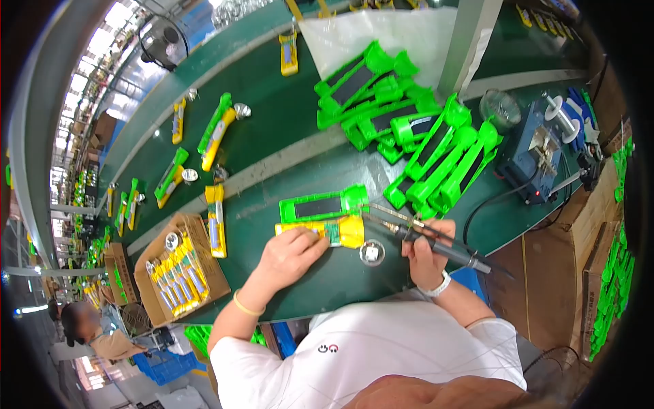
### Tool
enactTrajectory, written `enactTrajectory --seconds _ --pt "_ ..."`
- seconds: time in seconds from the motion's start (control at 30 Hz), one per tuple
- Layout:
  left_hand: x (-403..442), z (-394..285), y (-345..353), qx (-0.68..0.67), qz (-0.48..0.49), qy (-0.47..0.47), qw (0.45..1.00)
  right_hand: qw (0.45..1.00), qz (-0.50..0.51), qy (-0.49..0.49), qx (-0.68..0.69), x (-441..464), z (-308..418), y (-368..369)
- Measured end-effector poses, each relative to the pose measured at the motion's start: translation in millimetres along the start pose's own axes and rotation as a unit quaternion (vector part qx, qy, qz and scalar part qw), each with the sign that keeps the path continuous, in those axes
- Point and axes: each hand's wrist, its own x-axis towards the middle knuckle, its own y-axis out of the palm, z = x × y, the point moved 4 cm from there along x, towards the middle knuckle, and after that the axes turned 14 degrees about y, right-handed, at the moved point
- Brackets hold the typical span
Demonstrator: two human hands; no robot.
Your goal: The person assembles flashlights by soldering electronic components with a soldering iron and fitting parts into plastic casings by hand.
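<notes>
My left hand (293, 255) rests with curled fingers on a yellow flashlight-like casing (353, 232), gripping it against the green bench. A small green circuit board (333, 234) shows inside this casing, just beyond my fingertips. My right hand (428, 253) is closed around the dark handle of a soldering iron (455, 255). Two thin metal rods reach left from the iron toward the right end of the casing; whether the tip touches anything I cannot tell. Directly behind lies a bright green casing (289, 211) with a dark panel. A round reflector (372, 253) sits between my hands.
Green casings (436, 146) are heaped at the back right, near a blue soldering station (530, 160) and a solder wire spool (562, 117). A cardboard box (151, 290) of yellow units stands at left. More units (216, 133) lie beyond. A person (102, 330) sits far left.
</notes>
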Motion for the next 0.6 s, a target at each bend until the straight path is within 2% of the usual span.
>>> enactTrajectory --seconds 0.03,0.13,0.23,0.3,0.37,0.47,0.57,0.6 --pt "0.3 1.4 -1.4 -0.021 -0.020 -0.009 1.000 1.000 -0.002 -0.005 0.006 0.2 0.7 0.3" --pt "1.4 7.6 -7.8 -0.081 -0.076 -0.158 0.981 1.000 -0.005 0.000 0.009 -0.4 -5.3 -3.7" --pt "34.7 9.4 -0.2 -0.028 -0.067 -0.205 0.976 1.000 0.001 -0.013 0.021 -0.2 -5.3 -1.4" --pt "42.0 9.3 15.4 -0.021 -0.005 -0.206 0.978 1.000 -0.005 -0.012 0.019 1.1 -4.8 -3.5" --pt "38.0 10.2 22.8 -0.011 -0.013 -0.200 0.980 1.000 -0.019 -0.018 0.009 3.0 1.1 -3.1" --pt "34.4 8.3 18.1 -0.049 -0.075 -0.225 0.970 0.998 -0.049 -0.021 0.027 2.9 2.6 -3.3" --pt "23.6 11.9 23.2 -0.169 -0.175 -0.302 0.922 0.998 -0.040 -0.037 0.044 5.4 2.3 -1.8" --pt "17.8 11.6 30.9 -0.284 -0.231 -0.386 0.847 0.997 -0.040 -0.040 0.042 6.2 2.9 -2.3"
